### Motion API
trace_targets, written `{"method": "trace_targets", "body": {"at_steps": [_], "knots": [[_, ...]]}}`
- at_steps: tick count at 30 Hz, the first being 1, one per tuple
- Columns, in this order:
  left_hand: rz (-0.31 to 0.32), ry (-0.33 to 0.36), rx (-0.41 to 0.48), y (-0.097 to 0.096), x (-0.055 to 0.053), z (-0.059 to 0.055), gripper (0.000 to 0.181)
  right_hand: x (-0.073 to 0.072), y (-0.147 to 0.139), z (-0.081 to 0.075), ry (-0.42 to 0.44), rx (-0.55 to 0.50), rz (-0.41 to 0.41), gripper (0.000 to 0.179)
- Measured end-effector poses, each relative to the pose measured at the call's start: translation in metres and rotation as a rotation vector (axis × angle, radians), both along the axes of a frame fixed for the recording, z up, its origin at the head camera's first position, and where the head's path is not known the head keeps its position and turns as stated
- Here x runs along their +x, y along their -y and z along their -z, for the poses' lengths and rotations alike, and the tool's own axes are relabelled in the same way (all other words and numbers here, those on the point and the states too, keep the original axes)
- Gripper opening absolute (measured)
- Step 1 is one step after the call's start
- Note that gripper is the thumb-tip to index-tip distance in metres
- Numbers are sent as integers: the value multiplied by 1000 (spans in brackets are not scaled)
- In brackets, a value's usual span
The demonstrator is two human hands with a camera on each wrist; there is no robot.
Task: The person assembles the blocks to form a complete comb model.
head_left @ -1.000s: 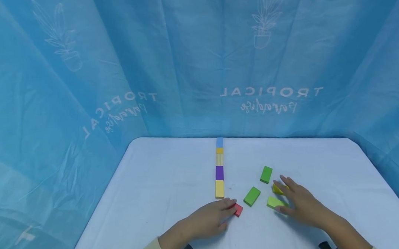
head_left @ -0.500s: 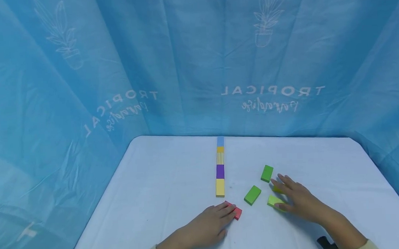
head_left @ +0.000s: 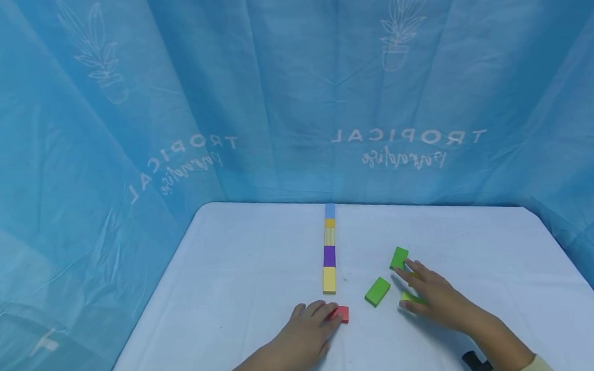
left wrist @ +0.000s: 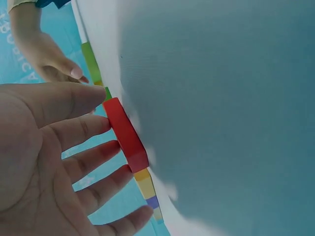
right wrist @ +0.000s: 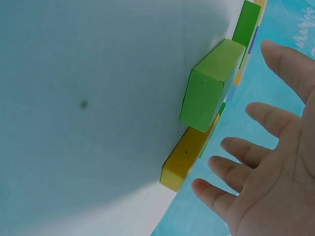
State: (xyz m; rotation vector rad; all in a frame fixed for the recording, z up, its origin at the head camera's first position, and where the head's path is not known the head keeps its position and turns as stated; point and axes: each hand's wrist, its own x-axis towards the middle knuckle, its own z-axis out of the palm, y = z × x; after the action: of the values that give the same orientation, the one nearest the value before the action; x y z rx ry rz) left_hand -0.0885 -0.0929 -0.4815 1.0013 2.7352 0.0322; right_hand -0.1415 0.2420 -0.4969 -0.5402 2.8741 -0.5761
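My left hand [head_left: 304,341] lies low over the table with its fingertips on a red block [head_left: 341,314]. In the left wrist view its extended fingers touch one long side of the red block [left wrist: 125,135]. Just ahead of it, a straight row runs away from me, with a yellow block [head_left: 329,281] at its near end and a purple block [head_left: 329,256] behind. My right hand [head_left: 438,301], fingers spread, hovers over a light green block [right wrist: 206,86] and a darker yellow block [right wrist: 182,157]. The hand partly covers both in the head view.
Two green blocks, a nearer one [head_left: 378,291] and a farther one [head_left: 398,257], lie between the row and my right hand. A light blue block [head_left: 330,211] ends the row at the table's far edge. Blue printed curtains [head_left: 283,97] hang around the white table [head_left: 250,254].
The red block has turned from slanted to nearly crosswise and shifted slightly left under my left fingers. My right hand has moved slightly left, its fingertips now by the farther green block.
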Motion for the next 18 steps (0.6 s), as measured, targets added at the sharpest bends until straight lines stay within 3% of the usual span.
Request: {"method": "trace_targets", "body": {"at_steps": [10,18], "knots": [[-62,-56,-37,5,2,-4,51,1,3,2,9,3,9,76],[-86,-86,-42,9,2,1,50,1,5,2,46,-13,0,78]]}}
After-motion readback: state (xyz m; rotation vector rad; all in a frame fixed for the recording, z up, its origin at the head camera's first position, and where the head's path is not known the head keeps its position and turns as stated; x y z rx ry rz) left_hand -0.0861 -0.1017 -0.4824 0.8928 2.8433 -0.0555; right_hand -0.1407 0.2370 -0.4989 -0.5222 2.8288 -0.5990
